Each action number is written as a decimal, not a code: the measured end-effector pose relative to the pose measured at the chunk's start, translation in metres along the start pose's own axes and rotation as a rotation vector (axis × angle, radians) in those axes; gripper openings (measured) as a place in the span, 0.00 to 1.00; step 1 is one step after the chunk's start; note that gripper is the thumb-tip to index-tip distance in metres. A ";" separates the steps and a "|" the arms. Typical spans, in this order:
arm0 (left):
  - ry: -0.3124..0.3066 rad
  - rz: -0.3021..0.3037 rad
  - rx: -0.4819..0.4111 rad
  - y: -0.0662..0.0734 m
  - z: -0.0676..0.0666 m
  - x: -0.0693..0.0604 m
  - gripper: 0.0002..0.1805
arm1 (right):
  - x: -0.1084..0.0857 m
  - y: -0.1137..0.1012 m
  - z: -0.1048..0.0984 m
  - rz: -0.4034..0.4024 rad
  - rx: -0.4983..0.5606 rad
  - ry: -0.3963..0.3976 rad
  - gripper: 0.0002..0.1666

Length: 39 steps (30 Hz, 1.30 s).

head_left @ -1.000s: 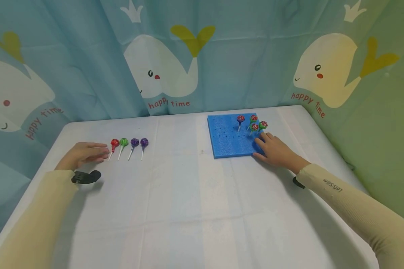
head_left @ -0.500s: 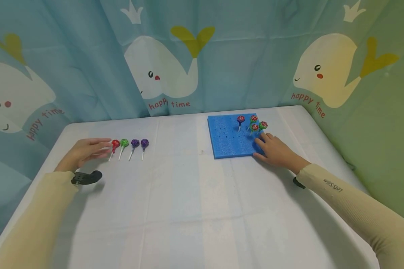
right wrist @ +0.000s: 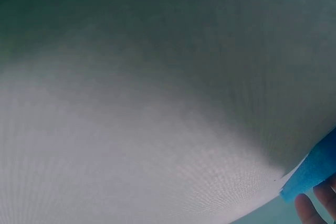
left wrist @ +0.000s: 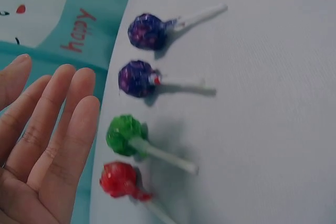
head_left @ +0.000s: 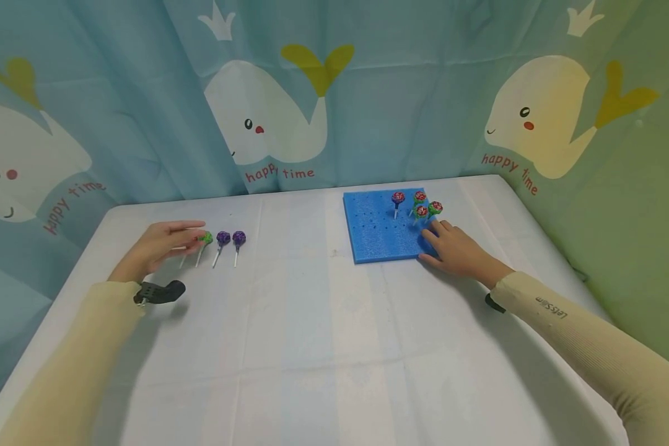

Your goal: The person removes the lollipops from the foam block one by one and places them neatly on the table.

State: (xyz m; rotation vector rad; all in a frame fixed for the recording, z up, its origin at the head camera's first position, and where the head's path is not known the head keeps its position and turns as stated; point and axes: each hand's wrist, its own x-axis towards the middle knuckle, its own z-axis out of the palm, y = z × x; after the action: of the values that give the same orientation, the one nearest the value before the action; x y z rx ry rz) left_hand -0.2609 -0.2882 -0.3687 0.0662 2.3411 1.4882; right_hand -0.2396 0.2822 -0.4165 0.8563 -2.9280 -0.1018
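Observation:
My left hand [head_left: 158, 248] hovers over the left end of a row of lollipops, fingers extended and holding nothing. The left wrist view shows the row on the white cloth: a red lollipop [left wrist: 119, 179], a green lollipop [left wrist: 126, 135], a purple lollipop [left wrist: 139, 78] and another purple lollipop [left wrist: 147, 31]. From the head view, the hand covers most of the red one. My right hand [head_left: 457, 251] rests at the front right corner of a blue foam board [head_left: 376, 244], its fingers spread against it. In the right wrist view, fingertips [right wrist: 305, 207] show beside the board's edge.
Several lollipops stand upright in the board's right part, among them a purple-stemmed one [head_left: 398, 197] and a green one [head_left: 435, 207]. Small holes dot the board. A curtain [head_left: 379, 124] with whale prints hangs behind the table.
My left hand has moved right and slightly away from me, from beside the red lollipop to over it and the green one. The right hand and the board have stayed put.

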 end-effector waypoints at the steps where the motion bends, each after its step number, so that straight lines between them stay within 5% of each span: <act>1: -0.004 0.002 -0.003 0.001 0.001 0.001 0.37 | 0.000 0.000 0.000 0.000 0.001 0.000 0.31; 15: -0.044 0.012 -0.084 0.013 0.019 0.012 0.34 | -0.001 0.000 -0.001 -0.006 -0.001 -0.002 0.31; 39: -0.078 0.034 -0.053 0.023 0.051 0.030 0.32 | 0.000 -0.001 -0.001 -0.013 0.006 0.019 0.29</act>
State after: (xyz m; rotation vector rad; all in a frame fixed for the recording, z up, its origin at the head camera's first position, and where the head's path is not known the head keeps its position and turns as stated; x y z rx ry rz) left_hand -0.2757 -0.2269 -0.3756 0.1482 2.2486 1.5345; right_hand -0.2387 0.2813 -0.4157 0.8720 -2.9075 -0.0853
